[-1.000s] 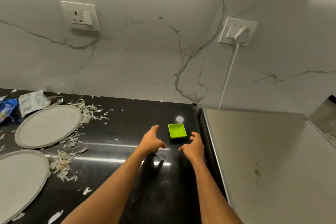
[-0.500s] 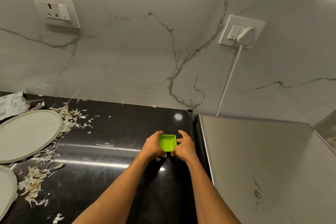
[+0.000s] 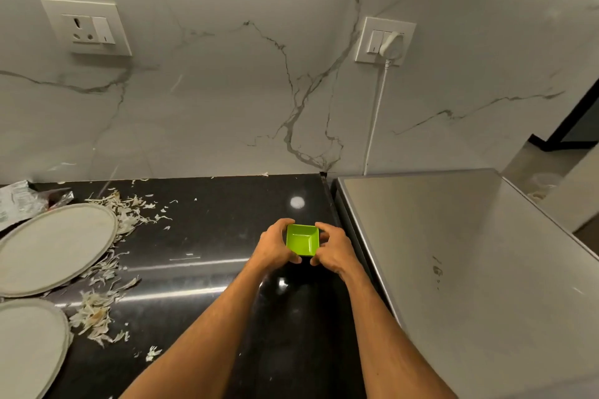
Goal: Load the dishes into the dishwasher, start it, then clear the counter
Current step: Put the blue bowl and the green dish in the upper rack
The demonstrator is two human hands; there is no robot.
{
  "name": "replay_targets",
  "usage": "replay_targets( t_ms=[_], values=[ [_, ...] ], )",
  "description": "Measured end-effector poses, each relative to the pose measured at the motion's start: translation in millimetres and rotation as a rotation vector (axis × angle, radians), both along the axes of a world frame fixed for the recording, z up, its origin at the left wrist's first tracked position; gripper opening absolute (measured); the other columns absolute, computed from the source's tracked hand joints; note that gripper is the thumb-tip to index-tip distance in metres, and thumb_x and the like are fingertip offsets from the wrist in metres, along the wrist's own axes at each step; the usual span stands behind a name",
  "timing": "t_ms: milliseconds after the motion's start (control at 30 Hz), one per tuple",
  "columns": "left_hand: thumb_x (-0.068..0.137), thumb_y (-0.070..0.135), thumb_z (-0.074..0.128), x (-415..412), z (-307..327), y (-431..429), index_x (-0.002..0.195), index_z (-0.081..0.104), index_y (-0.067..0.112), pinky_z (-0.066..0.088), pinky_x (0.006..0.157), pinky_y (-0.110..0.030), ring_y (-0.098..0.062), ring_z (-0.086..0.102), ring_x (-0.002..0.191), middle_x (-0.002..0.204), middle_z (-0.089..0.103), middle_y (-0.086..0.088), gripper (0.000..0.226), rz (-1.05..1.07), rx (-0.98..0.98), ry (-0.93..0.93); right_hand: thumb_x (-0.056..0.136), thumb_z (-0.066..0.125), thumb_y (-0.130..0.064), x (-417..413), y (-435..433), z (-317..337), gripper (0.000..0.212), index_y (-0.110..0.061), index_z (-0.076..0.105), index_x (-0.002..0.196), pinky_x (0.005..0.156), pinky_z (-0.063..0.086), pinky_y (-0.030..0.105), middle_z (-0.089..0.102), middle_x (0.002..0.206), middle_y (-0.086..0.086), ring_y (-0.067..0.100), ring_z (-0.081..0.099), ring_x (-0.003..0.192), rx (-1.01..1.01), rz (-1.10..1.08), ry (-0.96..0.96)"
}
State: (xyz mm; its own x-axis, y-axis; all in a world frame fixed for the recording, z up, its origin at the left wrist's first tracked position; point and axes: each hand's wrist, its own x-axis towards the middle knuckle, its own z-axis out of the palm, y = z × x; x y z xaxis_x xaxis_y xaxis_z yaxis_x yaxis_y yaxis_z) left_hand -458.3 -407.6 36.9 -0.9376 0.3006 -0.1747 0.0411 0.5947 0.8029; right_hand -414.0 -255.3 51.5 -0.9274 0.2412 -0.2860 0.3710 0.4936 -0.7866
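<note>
Left hand (image 3: pixel 275 249): fingers curled round the green dish's left side.
Right hand (image 3: pixel 334 251): grips its right side.
Green dish (image 3: pixel 302 239): between both hands, over the black counter (image 3: pixel 207 236).
Plates (image 3: pixel 55 248): far left, among scraps (image 3: pixel 97 314).

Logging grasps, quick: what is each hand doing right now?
Left hand grips the small square green plastic dish by its left side.
Right hand grips its right side.

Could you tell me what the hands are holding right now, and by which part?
The green dish: left hand grips its left side, right hand its right.
</note>
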Motion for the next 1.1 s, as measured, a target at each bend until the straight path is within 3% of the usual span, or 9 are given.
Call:
replay_targets(
  t_ms=[67, 233, 400, 567, 733, 867, 967, 1100],
  values=[
    [0.061, 0.004, 0.086, 13, 1, -6, 0.137, 0.046, 0.021, 0.048, 0.094, -0.031, -0.019, 0.048, 0.121, 0.132, 0.053, -0.002, 0.087, -0.015, 0.020, 0.002, 0.066, 0.072, 0.016, 17, -6, 2, 0.088, -0.015, 0.045, 0.144, 0.077, 0.059, 0.031, 0.059, 0.132, 0.009, 0.024, 0.059, 0.115, -0.006, -0.018, 0.036],
    [0.060, 0.010, 0.089, 52, 7, -20, 0.136, 0.048, 0.021, 0.048, 0.095, -0.032, -0.019, 0.051, 0.120, 0.130, 0.055, -0.002, 0.087, -0.068, 0.050, 0.048, 0.068, 0.071, 0.014, 64, -24, 8, 0.088, -0.016, 0.043, 0.146, 0.092, 0.055, 0.036, 0.054, 0.138, 0.008, 0.023, 0.052, 0.125, -0.014, -0.081, 0.090],
    [0.059, 0.005, 0.089, 98, 13, -22, 0.136, 0.049, 0.020, 0.051, 0.089, -0.032, -0.019, 0.054, 0.116, 0.125, 0.058, -0.003, 0.088, -0.148, 0.090, 0.044, 0.071, 0.071, 0.013, 121, -31, 8, 0.086, -0.017, 0.042, 0.147, 0.086, 0.052, 0.028, 0.052, 0.140, 0.007, 0.024, 0.051, 0.127, -0.010, -0.176, 0.116],
    [0.058, 0.002, 0.087, 146, 20, -5, 0.137, 0.048, 0.020, 0.056, 0.085, -0.040, -0.025, 0.061, 0.105, 0.122, 0.059, -0.002, 0.090, -0.230, 0.096, 0.045, 0.068, 0.076, 0.010, 178, -19, 8, 0.088, -0.015, 0.044, 0.145, 0.100, 0.051, 0.038, 0.053, 0.141, 0.009, 0.025, 0.052, 0.127, 0.039, -0.265, 0.145],
    [0.058, 0.000, 0.087, 191, 24, 29, 0.138, 0.049, 0.018, 0.055, 0.089, -0.045, -0.023, 0.059, 0.107, 0.119, 0.061, -0.001, 0.090, -0.323, 0.127, 0.019, 0.068, 0.075, 0.009, 236, 6, 12, 0.080, -0.010, 0.048, 0.142, 0.095, 0.054, 0.040, 0.056, 0.136, 0.011, 0.028, 0.055, 0.123, 0.050, -0.361, 0.171],
    [0.056, 0.001, 0.087, 227, 25, 65, 0.137, 0.049, 0.016, 0.054, 0.087, -0.036, -0.021, 0.060, 0.109, 0.118, 0.065, -0.003, 0.091, -0.393, 0.125, 0.025, 0.068, 0.073, 0.010, 281, 35, 14, 0.082, -0.009, 0.046, 0.143, 0.092, 0.053, 0.034, 0.054, 0.138, 0.012, 0.025, 0.055, 0.122, 0.044, -0.438, 0.175],
    [0.056, 0.000, 0.087, 256, 25, 95, 0.139, 0.048, 0.015, 0.054, 0.088, -0.042, -0.027, 0.060, 0.110, 0.120, 0.062, -0.002, 0.093, -0.430, 0.137, 0.020, 0.067, 0.072, 0.010, 316, 60, 10, 0.083, -0.010, 0.046, 0.143, 0.094, 0.053, 0.038, 0.054, 0.138, 0.013, 0.024, 0.056, 0.121, 0.031, -0.500, 0.180],
    [0.056, 0.001, 0.088, 308, 23, 143, 0.140, 0.048, 0.012, 0.050, 0.096, -0.042, -0.023, 0.055, 0.120, 0.127, 0.057, -0.003, 0.094, -0.516, 0.121, 0.023, 0.071, 0.069, 0.006, 374, 102, 5, 0.066, -0.009, 0.055, 0.134, 0.085, 0.054, 0.041, 0.063, 0.121, 0.012, 0.026, 0.061, 0.109, 0.019, -0.547, 0.197]
  ],
)
